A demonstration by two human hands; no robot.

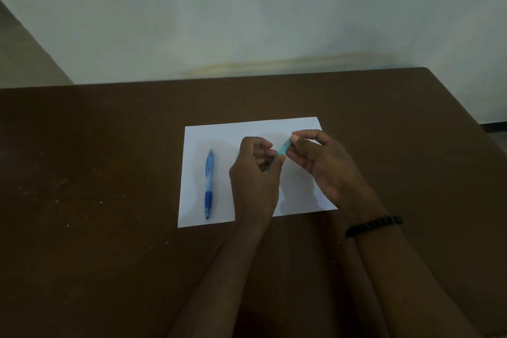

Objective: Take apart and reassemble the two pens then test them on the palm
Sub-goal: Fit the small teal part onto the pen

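Observation:
A blue pen point(208, 183) with a dark blue grip lies lengthwise on the left part of a white sheet of paper point(219, 134). Above the sheet's middle, both hands hold a teal pen point(283, 148) tilted up to the right. My left hand point(253, 178) grips its lower end, and most of that end is hidden in the fingers. My right hand point(319, 162) pinches the upper end between thumb and fingertips. I cannot tell whether the teal pen is in one piece.
The paper lies on a brown table point(96, 173) with pale specks on its left part. A pale wall stands behind the table's far edge. A black bead bracelet point(373, 225) circles my right wrist.

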